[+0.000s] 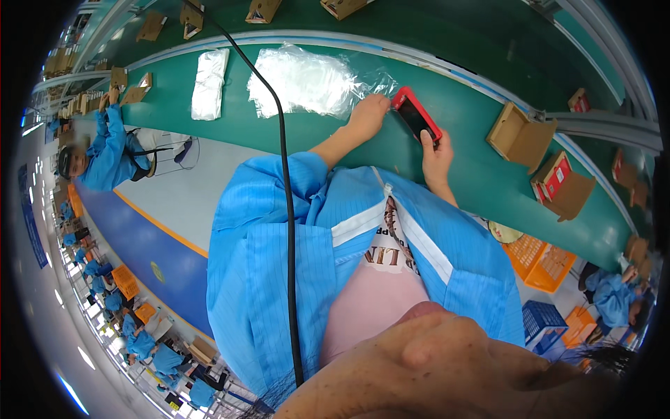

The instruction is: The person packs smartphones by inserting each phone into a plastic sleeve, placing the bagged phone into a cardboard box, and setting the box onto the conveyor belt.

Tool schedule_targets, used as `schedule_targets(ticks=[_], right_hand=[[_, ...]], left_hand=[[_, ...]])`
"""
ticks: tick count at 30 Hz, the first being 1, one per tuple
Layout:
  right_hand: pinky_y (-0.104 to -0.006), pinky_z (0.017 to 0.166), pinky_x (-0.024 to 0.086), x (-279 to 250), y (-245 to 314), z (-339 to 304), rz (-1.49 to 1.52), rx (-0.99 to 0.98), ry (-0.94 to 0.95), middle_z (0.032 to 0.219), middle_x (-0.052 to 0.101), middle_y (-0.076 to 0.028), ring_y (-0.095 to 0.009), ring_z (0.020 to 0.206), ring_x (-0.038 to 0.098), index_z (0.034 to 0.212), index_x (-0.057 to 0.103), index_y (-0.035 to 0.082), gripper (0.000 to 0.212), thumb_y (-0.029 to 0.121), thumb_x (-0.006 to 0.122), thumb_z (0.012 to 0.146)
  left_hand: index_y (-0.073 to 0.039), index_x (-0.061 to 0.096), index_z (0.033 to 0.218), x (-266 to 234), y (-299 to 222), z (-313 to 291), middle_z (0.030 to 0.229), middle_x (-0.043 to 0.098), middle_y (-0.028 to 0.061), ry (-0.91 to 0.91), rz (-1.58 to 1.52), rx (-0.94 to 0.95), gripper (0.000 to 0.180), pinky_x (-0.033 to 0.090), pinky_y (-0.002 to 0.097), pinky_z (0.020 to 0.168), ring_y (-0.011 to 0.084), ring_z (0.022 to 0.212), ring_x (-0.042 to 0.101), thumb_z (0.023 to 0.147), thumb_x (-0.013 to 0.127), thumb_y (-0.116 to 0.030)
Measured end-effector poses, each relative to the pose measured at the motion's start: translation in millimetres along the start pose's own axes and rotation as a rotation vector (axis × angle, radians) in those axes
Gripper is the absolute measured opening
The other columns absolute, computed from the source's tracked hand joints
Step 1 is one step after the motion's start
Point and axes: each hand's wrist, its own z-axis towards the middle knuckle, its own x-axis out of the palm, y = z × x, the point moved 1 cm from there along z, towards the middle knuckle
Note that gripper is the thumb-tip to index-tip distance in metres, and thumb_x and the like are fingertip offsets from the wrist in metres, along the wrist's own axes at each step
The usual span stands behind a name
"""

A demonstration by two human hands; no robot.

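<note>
My right hand (437,162) grips a red-framed handheld device (416,115) with a dark screen, thumb over its near end. The device is held tilted above the green bench (244,129); its exact kind is unclear. To its left, my left hand (368,117) has its fingers closed at the edge of a clear plastic bag (377,82), which trails from a heap of clear bags (300,78). The fingertips are partly hidden against the plastic.
A folded white stack of bags (209,84) lies farther left. On the right are open cardboard boxes (516,136), one with a red-and-white packet (555,178). A black cable (285,174) hangs across the view. Orange crates (541,262) stand below the bench; a co-worker (112,153) is at left.
</note>
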Motion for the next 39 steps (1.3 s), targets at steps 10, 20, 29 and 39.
schedule_targets(ticks=[10,20,29,39], right_hand=[[-0.0381,0.062,0.045,2,35,4,-0.541,-0.374,0.234,0.085,0.054,-0.015,-0.032,0.073,0.056,0.096,0.060,0.003,0.024,0.022,0.065,0.083],[-0.0279,0.061,0.057,29,38,10,0.688,0.664,0.260,0.084,0.061,-0.007,-0.013,0.067,0.060,0.102,0.056,-0.001,0.029,0.025,0.060,0.091],[-0.0374,0.082,0.054,6,74,17,0.683,0.685,0.460,0.121,0.050,-0.016,-0.025,0.091,0.060,0.134,0.034,-0.003,0.068,0.051,0.044,0.093],[-0.0246,0.059,0.051,-2,34,24,0.668,0.696,0.291,0.088,0.061,-0.007,-0.013,0.071,0.060,0.110,0.051,-0.001,0.028,0.002,0.057,0.082]], left_hand=[[-0.003,0.061,0.088,-21,2,7,0.083,0.058,0.0157,-0.236,-0.191,-0.279,0.008,0.046,0.0425,0.071,0.0363,0.081,0.056,0.085,0.055,-0.008],[-0.002,0.058,0.090,-51,-54,-1,0.082,0.055,0.0151,-0.320,-0.107,-0.010,0.012,0.046,0.0421,0.067,0.0351,0.078,0.054,0.078,0.057,-0.001],[-0.006,0.058,0.083,-68,-85,11,0.077,0.055,0.0116,-0.272,-0.094,0.051,0.010,0.047,0.0401,0.067,0.0308,0.077,0.055,0.074,0.055,-0.008],[-0.002,0.058,0.098,-76,-107,-9,0.096,0.060,0.0122,0.049,-0.519,-0.447,0.019,0.049,0.0328,0.076,0.0242,0.089,0.059,0.083,0.060,-0.014]])
